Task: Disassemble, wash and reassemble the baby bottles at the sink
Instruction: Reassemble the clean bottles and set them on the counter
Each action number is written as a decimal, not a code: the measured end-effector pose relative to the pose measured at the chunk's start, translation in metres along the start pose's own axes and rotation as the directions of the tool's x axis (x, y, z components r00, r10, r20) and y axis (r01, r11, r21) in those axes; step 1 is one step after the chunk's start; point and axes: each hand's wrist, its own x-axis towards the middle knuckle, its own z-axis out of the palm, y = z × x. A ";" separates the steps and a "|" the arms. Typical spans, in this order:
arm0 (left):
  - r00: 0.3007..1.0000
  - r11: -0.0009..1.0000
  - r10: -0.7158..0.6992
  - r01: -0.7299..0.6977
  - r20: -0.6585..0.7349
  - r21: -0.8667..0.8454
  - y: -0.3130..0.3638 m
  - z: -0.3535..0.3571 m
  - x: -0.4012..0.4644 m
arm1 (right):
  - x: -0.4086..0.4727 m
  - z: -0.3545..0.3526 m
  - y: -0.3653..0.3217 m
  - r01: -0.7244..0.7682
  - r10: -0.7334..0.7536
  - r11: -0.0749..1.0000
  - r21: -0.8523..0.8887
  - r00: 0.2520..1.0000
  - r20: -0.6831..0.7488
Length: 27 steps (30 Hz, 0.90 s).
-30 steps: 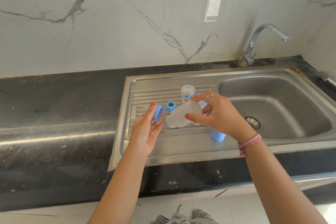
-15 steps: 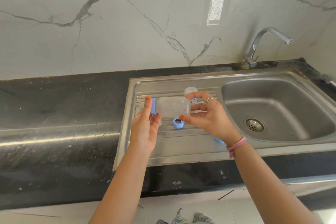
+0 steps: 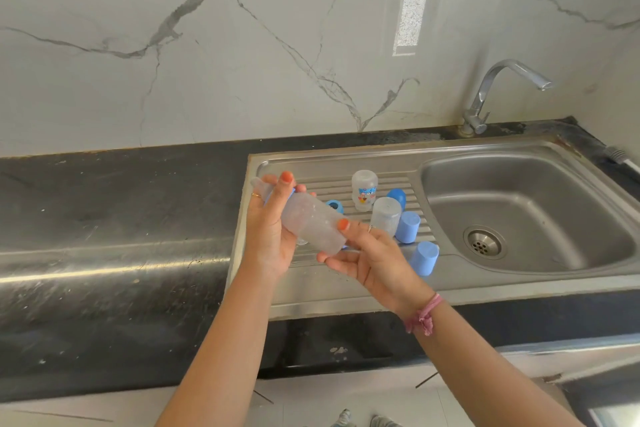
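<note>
1. Half a second ago I held the clear bottle (image 3: 311,224) level; now it tilts, base down toward my right hand (image 3: 372,253), blue collar end up at my left hand (image 3: 273,222).
2. My left fingers (image 3: 282,189) curl round its upper end; my right thumb and fingers pinch the base.
3. The blue ring (image 3: 335,206) now shows just beyond the bottle.
4. Beyond my right fingers: two upturned bottles (image 3: 363,189), three blue caps (image 3: 424,257).
5. The sink basin (image 3: 554,211) lies open to my right; the drainboard's front edge (image 3: 346,305) is below my wrists.

Frosted clear bottle (image 3: 311,224), blue caps (image 3: 423,257), black counter (image 3: 114,218), grey-veined white marble wall (image 3: 207,45), pink wristband (image 3: 425,315)
</note>
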 end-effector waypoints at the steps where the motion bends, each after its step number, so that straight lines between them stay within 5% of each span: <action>1: 0.997 0.999 0.012 -0.010 0.074 -0.030 0.000 -0.003 0.002 | -0.002 0.002 0.001 -0.038 0.036 0.997 0.074 0.999 0.018; 8: 0.972 0.985 -0.063 0.097 0.228 -0.141 0.002 -0.023 0.009 | 0.002 -0.001 0.001 0.055 -0.055 0.996 0.072 0.999 -0.002; 12: 0.990 0.990 -0.132 0.129 0.056 0.057 0.011 -0.015 0.009 | 0.006 -0.004 0.007 0.223 -0.245 0.962 -0.159 0.960 -0.135; 16: 0.979 0.987 -0.160 0.159 -0.126 -0.018 0.016 0.003 0.011 | 0.004 0.002 0.010 0.277 -0.376 0.846 -0.456 0.916 -0.141; 19: 0.965 0.995 -0.100 0.102 -0.244 -0.003 0.012 0.016 0.011 | 0.003 0.008 0.009 0.247 -0.279 0.923 -0.295 0.958 -0.070; 22: 0.995 0.998 -0.065 0.064 -0.081 -0.016 0.013 0.015 0.014 | 0.001 0.013 -0.003 -0.034 0.033 0.997 0.071 0.999 0.012; 25: 0.998 0.998 -0.044 0.043 -0.037 -0.035 0.015 0.012 0.016 | 0.002 0.012 -0.009 -0.101 0.099 0.993 0.063 0.994 0.036; 27: 0.989 0.998 -0.049 0.043 -0.138 -0.043 0.012 0.013 0.019 | 0.005 0.015 -0.006 0.015 -0.019 0.990 -0.139 1.000 -0.022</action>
